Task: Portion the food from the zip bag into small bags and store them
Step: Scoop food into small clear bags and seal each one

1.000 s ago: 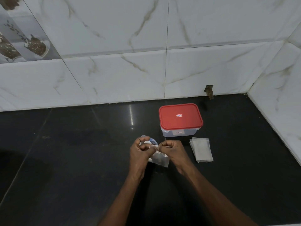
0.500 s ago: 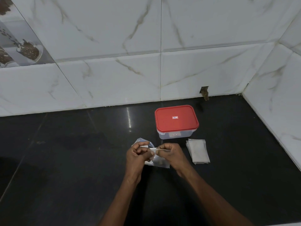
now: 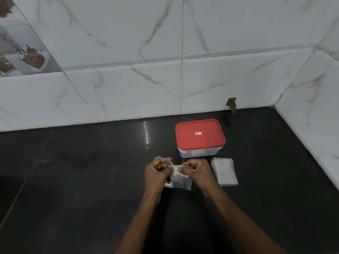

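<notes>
A small clear zip bag (image 3: 180,178) with a few brown bits of food at its bottom hangs between my hands just above the black counter. My left hand (image 3: 157,173) pinches the left end of its top strip, and my right hand (image 3: 197,170) pinches the right end. Behind my left hand a corner of another clear bag (image 3: 159,158) with blue on it peeks out, mostly hidden. A stack of empty small bags (image 3: 224,171) lies flat to the right of my right hand. A clear box with a closed red lid (image 3: 199,136) stands just beyond my hands.
The black stone counter (image 3: 82,180) runs left and toward me. White marble-look tiled walls (image 3: 128,79) close the back and the right side, meeting in a corner at the far right. A small hole (image 3: 232,104) shows at the base of the back wall.
My hands stay pinched on the bag's top strip, and my right fingers have slid a little to the right along it. The view has shifted slightly.
</notes>
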The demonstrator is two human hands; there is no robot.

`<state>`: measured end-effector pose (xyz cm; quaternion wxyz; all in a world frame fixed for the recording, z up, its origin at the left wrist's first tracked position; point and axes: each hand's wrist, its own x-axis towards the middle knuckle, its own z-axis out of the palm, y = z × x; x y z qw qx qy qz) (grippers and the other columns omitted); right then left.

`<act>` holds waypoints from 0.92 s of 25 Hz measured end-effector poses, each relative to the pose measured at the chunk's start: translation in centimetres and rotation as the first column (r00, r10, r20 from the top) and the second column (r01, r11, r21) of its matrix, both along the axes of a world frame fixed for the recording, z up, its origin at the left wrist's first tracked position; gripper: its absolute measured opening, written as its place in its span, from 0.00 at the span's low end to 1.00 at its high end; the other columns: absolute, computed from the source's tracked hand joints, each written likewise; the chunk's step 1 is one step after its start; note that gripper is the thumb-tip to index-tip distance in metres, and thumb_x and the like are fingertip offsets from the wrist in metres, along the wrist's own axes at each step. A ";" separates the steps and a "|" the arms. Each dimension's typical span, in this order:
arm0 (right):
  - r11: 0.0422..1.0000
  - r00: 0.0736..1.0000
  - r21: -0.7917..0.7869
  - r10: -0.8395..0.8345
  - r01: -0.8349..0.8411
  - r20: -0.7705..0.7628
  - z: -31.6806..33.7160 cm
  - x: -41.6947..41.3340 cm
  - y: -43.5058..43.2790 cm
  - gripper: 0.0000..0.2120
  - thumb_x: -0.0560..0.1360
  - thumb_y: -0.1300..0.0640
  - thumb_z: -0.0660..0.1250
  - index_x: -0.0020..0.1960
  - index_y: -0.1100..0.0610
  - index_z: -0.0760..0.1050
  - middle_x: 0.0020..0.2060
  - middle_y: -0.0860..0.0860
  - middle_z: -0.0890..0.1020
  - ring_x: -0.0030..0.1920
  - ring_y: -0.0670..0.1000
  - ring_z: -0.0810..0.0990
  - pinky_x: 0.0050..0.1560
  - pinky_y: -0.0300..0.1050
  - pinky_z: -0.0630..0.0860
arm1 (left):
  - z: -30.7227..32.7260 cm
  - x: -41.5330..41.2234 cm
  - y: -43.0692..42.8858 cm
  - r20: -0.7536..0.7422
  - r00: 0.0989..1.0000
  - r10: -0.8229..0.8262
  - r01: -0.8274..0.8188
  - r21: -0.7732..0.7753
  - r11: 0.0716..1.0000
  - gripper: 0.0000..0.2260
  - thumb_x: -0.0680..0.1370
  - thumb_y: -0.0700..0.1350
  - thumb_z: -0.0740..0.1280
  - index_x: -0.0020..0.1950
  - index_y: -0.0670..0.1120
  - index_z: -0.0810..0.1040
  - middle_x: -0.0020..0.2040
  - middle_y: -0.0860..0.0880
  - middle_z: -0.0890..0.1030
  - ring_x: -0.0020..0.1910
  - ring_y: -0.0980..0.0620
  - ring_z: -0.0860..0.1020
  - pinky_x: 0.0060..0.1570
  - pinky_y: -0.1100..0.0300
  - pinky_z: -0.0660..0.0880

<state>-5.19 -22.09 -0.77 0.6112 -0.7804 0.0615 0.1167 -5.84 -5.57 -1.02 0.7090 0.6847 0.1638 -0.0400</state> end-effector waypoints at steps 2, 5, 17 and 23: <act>0.999 0.999 -0.021 -0.042 0.043 0.014 -0.1 0.2 -0.4 0.04 0.72 0.62 0.72 0.39 0.56 0.83 0.36 0.49 0.85 0.41 0.49 0.84 0.44 0.45 0.81 | 0.0 0.2 0.0 -0.002 1.000 0.013 -0.013 -0.009 1.000 0.14 0.74 0.26 0.68 0.55 0.40 0.82 0.41 0.38 0.85 0.37 0.46 0.82 0.34 0.54 0.80; 0.992 0.992 -0.047 -0.114 0.116 0.052 -0.4 0.2 -0.4 0.04 0.72 0.63 0.71 0.38 0.59 0.82 0.35 0.51 0.84 0.40 0.52 0.83 0.43 0.45 0.80 | -0.2 0.3 -0.3 0.018 1.000 -0.012 0.012 -0.008 1.000 0.14 0.74 0.27 0.69 0.55 0.42 0.82 0.43 0.33 0.83 0.38 0.43 0.81 0.38 0.51 0.78; 0.943 0.946 -0.142 -0.314 0.302 -0.078 -4.8 0.7 -3.6 0.05 0.76 0.62 0.69 0.43 0.55 0.80 0.39 0.51 0.85 0.41 0.50 0.85 0.46 0.50 0.83 | -1.7 1.9 -3.2 0.002 0.998 0.060 -0.059 0.112 0.992 0.12 0.76 0.31 0.70 0.57 0.42 0.81 0.46 0.46 0.85 0.43 0.52 0.84 0.48 0.57 0.83; 0.886 0.979 -0.419 -0.162 0.199 0.123 -6.2 1.5 -1.7 0.06 0.75 0.60 0.68 0.51 0.60 0.77 0.46 0.54 0.83 0.46 0.52 0.79 0.45 0.44 0.72 | -4.4 -2.2 -5.1 0.210 0.911 -0.356 0.166 0.602 0.781 0.13 0.77 0.34 0.64 0.55 0.46 0.85 0.54 0.52 0.86 0.54 0.57 0.82 0.59 0.61 0.76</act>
